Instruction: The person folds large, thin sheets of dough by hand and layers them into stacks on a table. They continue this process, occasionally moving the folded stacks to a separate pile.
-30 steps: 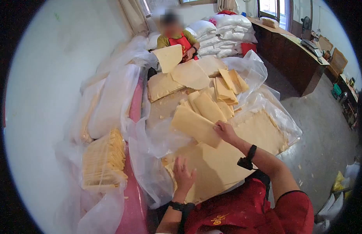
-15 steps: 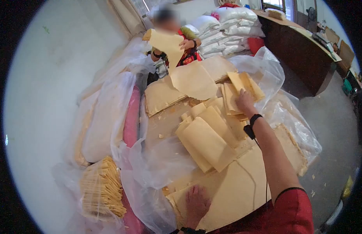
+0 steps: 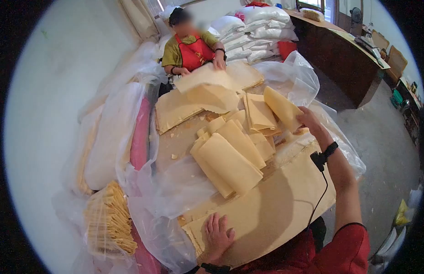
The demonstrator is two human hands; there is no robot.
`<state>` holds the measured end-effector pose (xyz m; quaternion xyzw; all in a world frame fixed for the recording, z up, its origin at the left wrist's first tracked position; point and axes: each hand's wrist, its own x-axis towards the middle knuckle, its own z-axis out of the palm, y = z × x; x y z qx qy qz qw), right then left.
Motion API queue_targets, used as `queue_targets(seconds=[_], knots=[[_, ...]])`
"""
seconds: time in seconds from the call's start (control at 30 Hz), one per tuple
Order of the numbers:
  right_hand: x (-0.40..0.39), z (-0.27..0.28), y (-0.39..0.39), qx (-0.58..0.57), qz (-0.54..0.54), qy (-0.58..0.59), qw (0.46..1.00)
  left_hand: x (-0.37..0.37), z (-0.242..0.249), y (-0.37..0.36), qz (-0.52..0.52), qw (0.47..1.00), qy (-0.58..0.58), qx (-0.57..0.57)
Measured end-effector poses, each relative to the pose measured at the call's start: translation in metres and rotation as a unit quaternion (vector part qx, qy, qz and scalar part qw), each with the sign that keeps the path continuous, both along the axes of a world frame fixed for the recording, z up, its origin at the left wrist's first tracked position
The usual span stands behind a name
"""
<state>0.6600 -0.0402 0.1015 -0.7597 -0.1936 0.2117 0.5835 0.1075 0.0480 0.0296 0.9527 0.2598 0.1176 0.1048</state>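
My right hand (image 3: 308,121) grips the near edge of a folded pale-yellow sheet (image 3: 281,108), which looks like dried tofu skin and is lifted at a slant. Just left of it lie more folded sheets (image 3: 259,112). Overlapping folded and rolled sheets (image 3: 232,160) are heaped in the middle of the table. My left hand (image 3: 218,236) rests flat, fingers stretched, on the left end of a wide stack of flat sheets (image 3: 276,214) along the near edge.
Across the table a person in a red apron (image 3: 198,50) handles a large sheet (image 3: 205,80) over other stacks. Clear plastic (image 3: 171,182) covers the left side, near a bagged bundle of strips (image 3: 113,219). White sacks (image 3: 253,32) are piled behind; a brown counter (image 3: 339,55) stands right.
My right hand has moved right and nearer, lifting a folded sheet off the pile. My left hand stays on the stack. The other person has lowered the raised sheet onto the far stack.
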Motion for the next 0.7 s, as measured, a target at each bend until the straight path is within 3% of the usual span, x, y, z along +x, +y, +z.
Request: queue_targets(seconds=[0.07, 0.1, 0.13, 0.17, 0.2, 0.27, 0.3, 0.33, 0.4, 0.43, 0.53, 0.67, 0.7], knots=[[-0.013, 0.0, -0.006, -0.007, -0.034, 0.034, 0.999, 0.0, 0.004, 0.001, -0.005, 1.0, -0.011, 0.012], [-0.015, -0.012, -0.001, -0.205, -0.044, -0.224, 0.952, 0.001, 0.006, 0.0, 0.003, 1.0, -0.004, 0.01], [-0.021, -0.019, 0.002, -0.381, -0.051, -0.457, 0.802, 0.001, 0.009, -0.002, 0.011, 1.0, 0.004, 0.007], [-0.028, -0.027, 0.004, -0.387, -0.049, -0.56, 0.731, 0.001, 0.008, -0.002, 0.013, 1.0, 0.006, 0.011], [-0.029, -0.039, 0.01, -0.382, -0.048, -0.559, 0.734, 0.001, 0.004, 0.0, 0.008, 1.0, 0.005, 0.014], [-0.023, -0.077, 0.026, -0.326, 0.03, -0.655, 0.681, -0.001, 0.004, 0.0, 0.007, 1.0, 0.009, 0.017], [-0.028, -0.08, 0.034, -0.379, 0.071, -0.551, 0.741, -0.001, 0.005, -0.002, 0.01, 1.0, 0.019, 0.009], [-0.028, -0.078, 0.036, -0.378, 0.074, -0.55, 0.741, 0.0, 0.005, -0.003, 0.014, 0.999, 0.029, 0.001], [-0.027, -0.066, 0.049, -0.514, 0.167, -0.398, 0.741, -0.001, 0.003, 0.0, 0.016, 0.999, 0.032, 0.002], [-0.033, -0.059, 0.051, -0.433, 0.076, -0.326, 0.837, -0.002, 0.004, -0.001, 0.014, 0.999, 0.034, 0.001], [-0.062, -0.028, 0.051, -0.4, 0.011, -0.376, 0.836, 0.002, 0.014, -0.002, 0.012, 1.0, 0.027, -0.01], [-0.023, -0.079, 0.05, -0.354, -0.071, -0.395, 0.845, -0.001, 0.015, -0.002, 0.012, 1.0, 0.012, -0.011], [-0.016, -0.077, 0.046, -0.298, -0.095, -0.314, 0.897, -0.001, 0.017, -0.002, 0.009, 1.0, 0.005, -0.011]])
